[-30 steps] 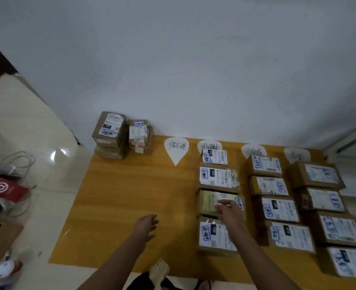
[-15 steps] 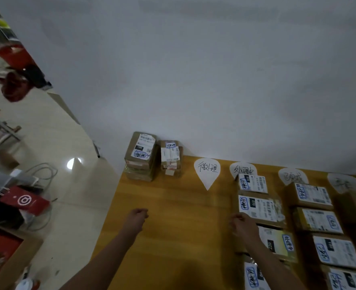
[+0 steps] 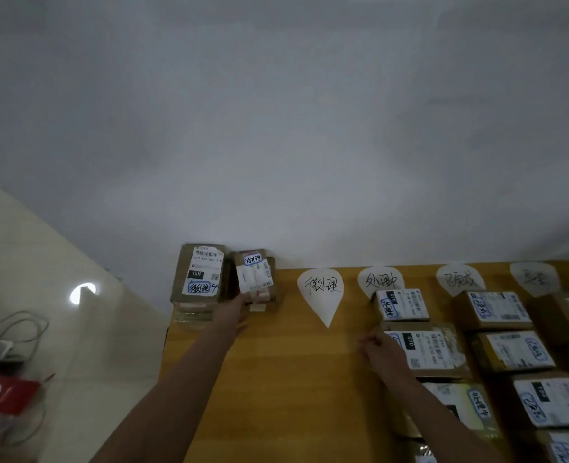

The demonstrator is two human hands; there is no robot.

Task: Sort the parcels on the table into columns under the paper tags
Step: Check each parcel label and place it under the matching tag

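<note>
My left hand (image 3: 234, 310) touches the near end of the small parcel stack (image 3: 254, 279) at the worktop's (image 3: 293, 379) far-left corner, grip unclear. The stack runs lengthwise away from me; my right hand (image 3: 378, 350), loosely curled and empty, sits well apart.

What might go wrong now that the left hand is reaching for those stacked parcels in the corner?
1. The left hand meets the smaller stack low down; pulling one parcel from there may topple those above it.
2. The taller stack sits right at the table's corner edge, so a nudge might send it to the floor.
3. The right hand is at the edge of a sorted parcel and may skew that column.
</note>
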